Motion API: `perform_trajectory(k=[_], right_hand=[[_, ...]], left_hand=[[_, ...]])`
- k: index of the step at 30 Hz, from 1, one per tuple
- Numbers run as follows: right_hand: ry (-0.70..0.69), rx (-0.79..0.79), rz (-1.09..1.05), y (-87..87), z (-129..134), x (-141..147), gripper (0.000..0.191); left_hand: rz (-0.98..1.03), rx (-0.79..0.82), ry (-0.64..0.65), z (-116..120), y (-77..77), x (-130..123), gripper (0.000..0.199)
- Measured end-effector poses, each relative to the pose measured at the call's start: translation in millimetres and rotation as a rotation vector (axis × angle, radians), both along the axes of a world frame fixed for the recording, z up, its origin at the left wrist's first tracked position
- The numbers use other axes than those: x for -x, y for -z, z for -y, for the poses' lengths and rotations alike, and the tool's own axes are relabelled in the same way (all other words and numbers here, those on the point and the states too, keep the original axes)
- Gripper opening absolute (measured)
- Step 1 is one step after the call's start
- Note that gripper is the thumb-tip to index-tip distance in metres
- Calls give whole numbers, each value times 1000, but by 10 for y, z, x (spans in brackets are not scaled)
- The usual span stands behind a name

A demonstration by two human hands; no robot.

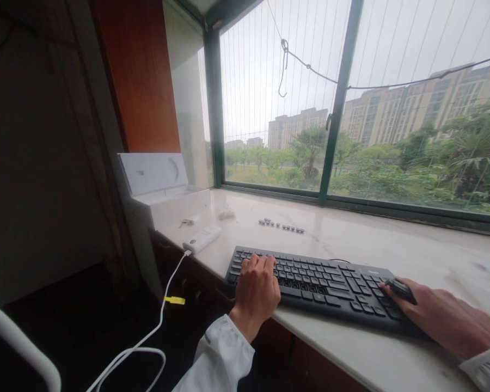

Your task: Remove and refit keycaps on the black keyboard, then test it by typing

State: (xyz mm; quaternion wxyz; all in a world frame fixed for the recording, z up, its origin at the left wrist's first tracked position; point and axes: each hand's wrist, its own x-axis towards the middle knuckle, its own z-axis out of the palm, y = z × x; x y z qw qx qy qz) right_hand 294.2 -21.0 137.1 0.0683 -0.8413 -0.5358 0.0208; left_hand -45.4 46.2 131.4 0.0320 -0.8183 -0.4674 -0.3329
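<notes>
A black keyboard (pixel 310 280) lies at an angle along the front edge of the pale counter. Over its left part rests my left hand (pixel 258 286), fingers bent and close together on the keys; whether anything is under the fingertips is hidden. At the keyboard's right end, my right hand (pixel 441 310) is closed around a small dark object (pixel 404 290), held just above the number keys. Several keys are off the lower middle rows, leaving dark sockets. Beyond the keyboard, several small loose keycaps (pixel 281 226) sit in a row.
An open white box (pixel 179 201) stands at the counter's left end. Near it lie a white power bank (pixel 202 239) with a white cable (pixel 163 310) hanging off the edge, and a small white item (pixel 191 220). A green-framed window (pixel 269 190) runs along the back.
</notes>
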Motion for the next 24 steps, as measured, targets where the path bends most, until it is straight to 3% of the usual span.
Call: perform_trajectory(k=[8, 16, 24], right_hand=[[-24, 6, -10, -17, 7, 17, 58], [-19, 12, -18, -9, -9, -3, 57], [-34, -53, -3, 103, -48, -113, 56]], left_hand=[[-67, -39, -114, 17, 15, 2, 20], [-243, -85, -92, -24, -24, -34, 16], [-247, -75, -98, -22, -22, -37, 21]])
